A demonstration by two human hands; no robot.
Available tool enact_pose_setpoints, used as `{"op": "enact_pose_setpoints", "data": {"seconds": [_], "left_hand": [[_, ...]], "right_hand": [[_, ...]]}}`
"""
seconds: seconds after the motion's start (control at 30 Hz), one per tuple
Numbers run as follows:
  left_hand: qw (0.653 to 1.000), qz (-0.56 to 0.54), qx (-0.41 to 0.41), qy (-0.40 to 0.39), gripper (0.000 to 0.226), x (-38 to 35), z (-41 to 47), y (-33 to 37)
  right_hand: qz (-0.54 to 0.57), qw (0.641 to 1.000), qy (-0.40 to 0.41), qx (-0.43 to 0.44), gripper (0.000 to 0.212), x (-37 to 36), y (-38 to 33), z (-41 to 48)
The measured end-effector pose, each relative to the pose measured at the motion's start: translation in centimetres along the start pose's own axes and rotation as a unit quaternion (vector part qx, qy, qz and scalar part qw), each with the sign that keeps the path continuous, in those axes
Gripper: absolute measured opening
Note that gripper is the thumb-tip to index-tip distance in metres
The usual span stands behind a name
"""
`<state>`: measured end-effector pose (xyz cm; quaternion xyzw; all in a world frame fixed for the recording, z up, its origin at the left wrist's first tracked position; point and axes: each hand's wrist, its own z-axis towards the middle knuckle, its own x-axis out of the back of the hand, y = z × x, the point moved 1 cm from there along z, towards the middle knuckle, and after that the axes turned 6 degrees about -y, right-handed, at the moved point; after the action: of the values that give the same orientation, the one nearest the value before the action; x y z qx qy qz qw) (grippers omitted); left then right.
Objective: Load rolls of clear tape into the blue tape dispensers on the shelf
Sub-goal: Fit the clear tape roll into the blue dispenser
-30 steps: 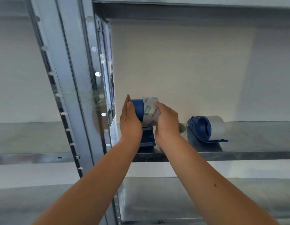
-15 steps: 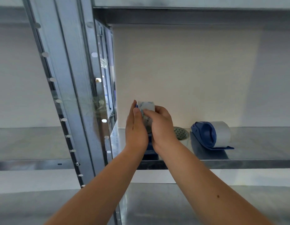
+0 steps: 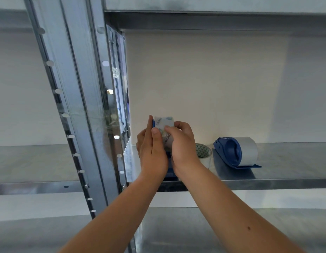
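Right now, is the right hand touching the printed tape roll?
Touching. Head view: right hand fingers press on the printed tape roll.

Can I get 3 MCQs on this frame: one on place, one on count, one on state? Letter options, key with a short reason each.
1. Where does the loose tape roll sit?
A. On the shelf between the right hand and the loaded dispenser
B. On the lower shelf
C. On top of the loaded dispenser

2. How many blue dispensers show at least in part?
A. One
B. Two
C. Four

3. What is the state of the dispenser on the right?
A. Empty
B. Carries a roll, lies untouched on the shelf
C. Held in a hand

Key:
1 A: the roll rests on the shelf just right of the right hand, left of the loaded dispenser.
2 B: one dispenser is between the left hand and right hand with a labelled roll, one lies at right.
3 B: a pale roll fills it and no hand touches it.
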<state>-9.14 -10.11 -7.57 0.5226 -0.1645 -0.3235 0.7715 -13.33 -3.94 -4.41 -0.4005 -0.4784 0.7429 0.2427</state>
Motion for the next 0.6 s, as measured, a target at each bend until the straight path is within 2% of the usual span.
{"op": "enact_pose_setpoints", "data": {"seconds": [0.1,0.17,0.3,0.33,0.47,0.6], "left_hand": [[1.000,-0.014,-0.005,-0.012,0.056,0.5,-0.4,-0.2],[0.999,-0.033,-0.019,-0.014,0.051,0.8,-0.6,0.4],[0.998,-0.051,-0.041,-0.007,0.007,1.7,-0.2,2.2],[0.998,-0.048,-0.036,-0.015,0.005,2.0,-0.1,2.7],[0.992,-0.107,0.010,-0.067,0.017,2.3,0.4,5.1],[0.980,-0.150,0.075,-0.107,0.016,2.7,0.7,6.6]], "right_hand": [[0.015,1.000,-0.009,0.017,0.026,0.1,0.1,-0.2],[0.021,0.999,-0.012,0.028,0.025,0.2,0.3,-0.4],[0.010,0.997,-0.035,0.065,0.025,0.4,0.3,-1.1],[-0.004,0.996,-0.050,0.075,0.021,0.6,0.3,-1.2],[-0.057,0.988,-0.104,0.101,0.026,1.2,0.1,-2.0],[-0.083,0.976,-0.154,0.132,0.028,1.4,0.4,-2.6]]}}
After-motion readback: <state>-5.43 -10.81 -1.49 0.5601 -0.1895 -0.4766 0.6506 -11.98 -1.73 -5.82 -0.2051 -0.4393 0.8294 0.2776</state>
